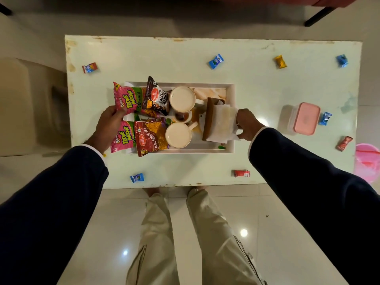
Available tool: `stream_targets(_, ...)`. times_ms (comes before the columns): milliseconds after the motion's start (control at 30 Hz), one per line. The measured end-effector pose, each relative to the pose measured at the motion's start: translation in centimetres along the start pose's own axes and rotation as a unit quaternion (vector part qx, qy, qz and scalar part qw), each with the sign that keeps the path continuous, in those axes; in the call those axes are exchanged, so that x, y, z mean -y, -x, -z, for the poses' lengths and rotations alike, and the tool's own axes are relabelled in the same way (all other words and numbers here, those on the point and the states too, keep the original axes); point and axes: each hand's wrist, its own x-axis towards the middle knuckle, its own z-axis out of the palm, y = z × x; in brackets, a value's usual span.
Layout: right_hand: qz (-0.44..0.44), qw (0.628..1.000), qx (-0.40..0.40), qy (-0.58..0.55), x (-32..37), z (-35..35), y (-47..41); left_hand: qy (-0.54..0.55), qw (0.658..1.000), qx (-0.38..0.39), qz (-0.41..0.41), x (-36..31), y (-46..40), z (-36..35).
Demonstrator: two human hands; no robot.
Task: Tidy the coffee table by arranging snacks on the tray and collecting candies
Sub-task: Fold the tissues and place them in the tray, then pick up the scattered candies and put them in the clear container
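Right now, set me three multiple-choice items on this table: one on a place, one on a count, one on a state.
1. Where is the pink-lidded box?
A. on the tray
B. on the table, right of the tray
C. on the floor

2. How many wrapped candies lie loose on the table?
A. three
B. five
C. eight

3. What is the left hand doing?
A. gripping a pink Tedhe Medhe packet
B. resting flat on the table
C. lifting a cup

Answers:
1 B: the box stands apart from the tray, toward the right edge.
2 C: eight sit scattered around the tray.
3 A: its fingers close on the upper pink packet at the tray's left end.
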Motion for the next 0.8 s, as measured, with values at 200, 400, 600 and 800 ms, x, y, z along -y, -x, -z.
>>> stream_targets(200, 0.025, 1.000, 0.001, 0.004, -1.3, -0.2, -0.3, -0.026, 1.000, 0.011, -0.007, 0.2, -0.4, 0.2)
stream_targets(400, 0.072, 0.994, -0.079, 0.004, -3.4, 0.0, 0.9, -0.190, 0.979, -0.061, -0.038, -0.5, 0.7, -0.9)
stream_targets(600, 0.122, 0.979, -0.159, 0.026, -7.2, 1.9, 4.8, -0.302, 0.900, -0.130, -0.287, -2.3, 6.0, -2.8)
stream_targets(800, 0.169, 0.957, -0.206, 0.109, -11.1, 5.0, 8.4, -0.261, 0.858, 0.029, -0.442, -5.5, 11.3, -7.7)
